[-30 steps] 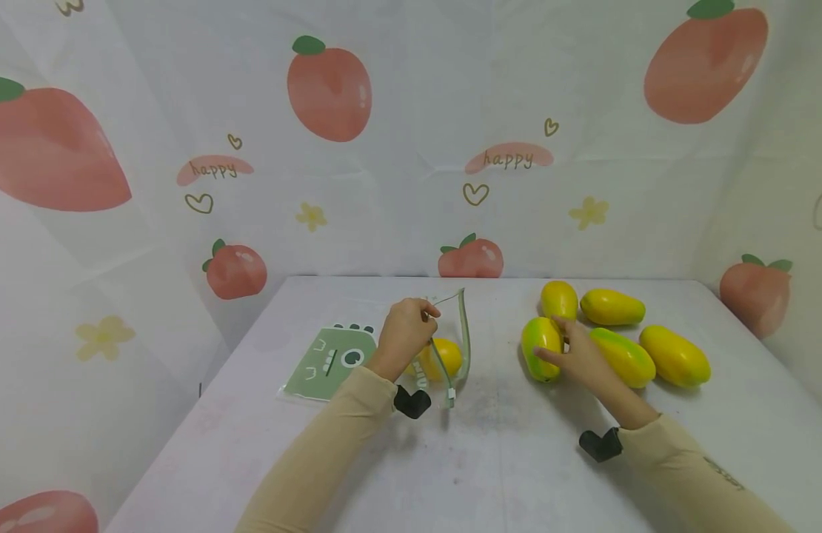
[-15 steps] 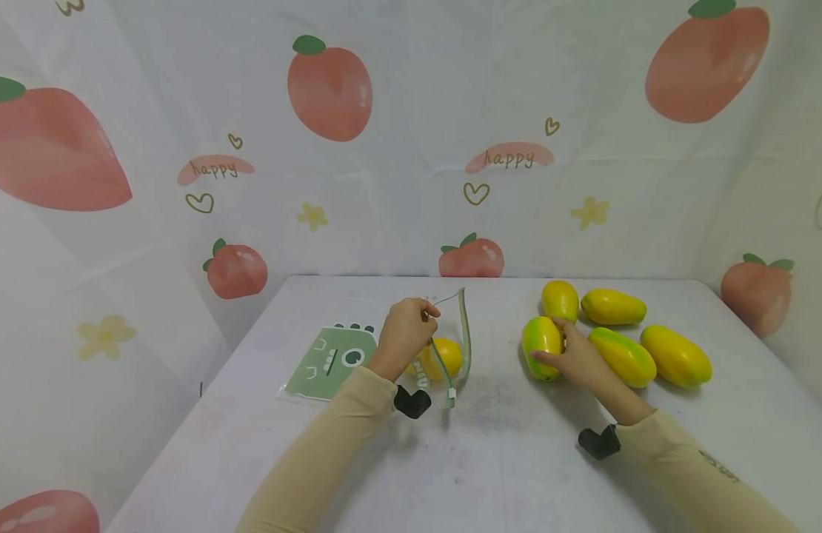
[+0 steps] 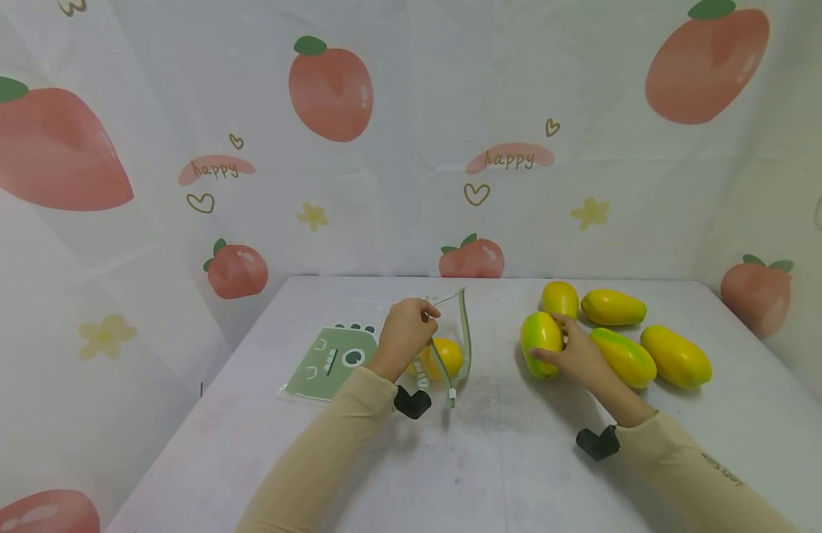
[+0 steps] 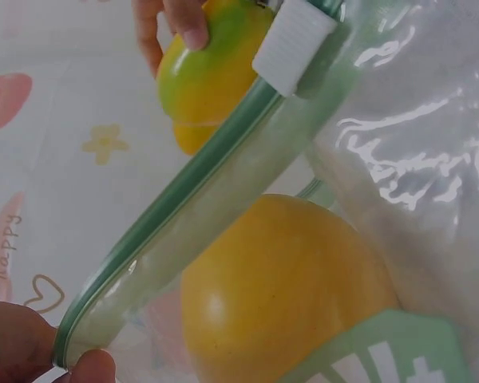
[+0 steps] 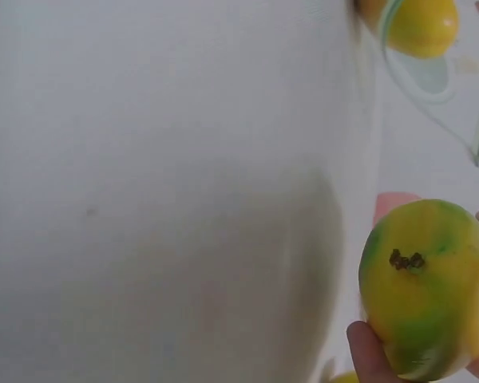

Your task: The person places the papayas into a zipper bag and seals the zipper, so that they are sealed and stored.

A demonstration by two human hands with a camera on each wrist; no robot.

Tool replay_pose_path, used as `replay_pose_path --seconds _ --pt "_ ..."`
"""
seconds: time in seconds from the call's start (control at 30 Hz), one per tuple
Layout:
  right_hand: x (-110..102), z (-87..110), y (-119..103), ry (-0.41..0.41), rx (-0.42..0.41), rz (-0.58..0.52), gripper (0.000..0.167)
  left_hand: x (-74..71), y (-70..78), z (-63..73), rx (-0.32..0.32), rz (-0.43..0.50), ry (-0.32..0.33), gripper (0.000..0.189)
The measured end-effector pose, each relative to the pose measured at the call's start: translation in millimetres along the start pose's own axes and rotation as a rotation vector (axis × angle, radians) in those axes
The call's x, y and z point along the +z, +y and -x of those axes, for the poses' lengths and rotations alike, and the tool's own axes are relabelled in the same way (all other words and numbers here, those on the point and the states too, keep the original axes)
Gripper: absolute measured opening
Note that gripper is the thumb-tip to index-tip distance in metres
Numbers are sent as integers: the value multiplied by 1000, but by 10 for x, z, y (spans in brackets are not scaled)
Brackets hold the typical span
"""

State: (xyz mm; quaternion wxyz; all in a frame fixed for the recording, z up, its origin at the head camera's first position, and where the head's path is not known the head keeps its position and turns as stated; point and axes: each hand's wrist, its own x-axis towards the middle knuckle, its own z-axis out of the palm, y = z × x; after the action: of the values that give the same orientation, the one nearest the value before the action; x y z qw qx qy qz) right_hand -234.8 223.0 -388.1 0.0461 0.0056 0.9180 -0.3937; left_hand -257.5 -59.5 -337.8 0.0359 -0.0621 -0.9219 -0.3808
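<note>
My left hand (image 3: 406,332) pinches the green-edged rim of a clear slider zip bag (image 3: 466,333), its mouth spread apart. A yellow papaya (image 4: 287,279) lies inside, behind the clear film. The bag's white slider (image 4: 295,46) sits at the near end of the rim. To the right, my right hand (image 3: 574,352) grips a yellow-green papaya (image 3: 540,345) between thumb and fingers. In the right wrist view, that papaya (image 5: 423,287) shows its brown stem end, and a shadow falls on the table below.
Several more papayas (image 3: 675,357) lie to the right of and behind my right hand. A flat green bag (image 3: 331,366) with a one-eyed monster face lies on the left of the white table (image 3: 451,474). A fruit-print cloth (image 3: 398,185) hangs behind.
The papaya in my right hand has risen slightly and tipped a little. My left hand and the zip bag have stayed where they were.
</note>
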Motion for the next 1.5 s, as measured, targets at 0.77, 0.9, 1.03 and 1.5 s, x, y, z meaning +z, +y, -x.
replay_pose_path --seconds 0.77,0.9,1.03,1.5 --pt "-87 214 -370 129 -168 -77 94 -10 10 11 13 -11 13 19" --pt "-22 252 -393 135 -199 -74 92 -8 10 10 18 -8 15 18" --pt "85 261 -391 140 -263 -89 87 -7 13 9 21 -12 16 18" --pt "466 283 -461 54 -316 -71 76 0 13 -8 39 -36 18 19"
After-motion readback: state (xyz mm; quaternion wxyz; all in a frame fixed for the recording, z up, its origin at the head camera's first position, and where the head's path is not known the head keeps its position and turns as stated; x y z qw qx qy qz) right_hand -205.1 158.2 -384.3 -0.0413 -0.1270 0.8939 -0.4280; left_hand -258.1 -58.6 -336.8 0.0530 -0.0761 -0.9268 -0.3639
